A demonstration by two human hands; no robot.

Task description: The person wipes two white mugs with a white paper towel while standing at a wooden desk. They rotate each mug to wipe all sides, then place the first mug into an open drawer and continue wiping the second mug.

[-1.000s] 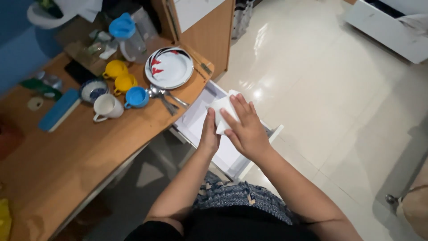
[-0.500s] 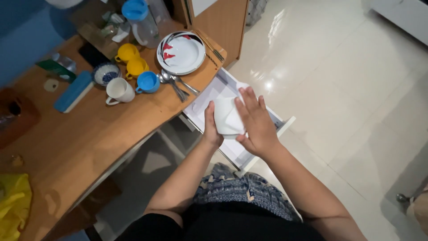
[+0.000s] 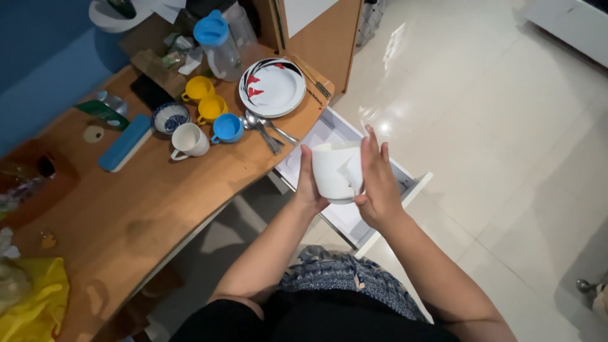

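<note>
The white mug sits between the two hands, held in the air above the open white drawer just off the edge of the counter. The left hand has its grip wrapped on the mug's left wall, thumb along the side; the right hand lies flat against the right wall with fingers spread and pointing up, so the grip there is a press of the palm (not a closed pinch). The mug's long axis is tilted, its mouth turned up and away from the person. Both hands are equally near, one on each side.

On the counter, well to the left of the mug, a white plate with red and black marks lies beside a cluster of spoons. Two yellow cups, a blue cup and another white cup stand close together. A long flat blue case lies further left, a jug with a blue lid stands at the back, and a yellow bag slumps at the near corner
</note>
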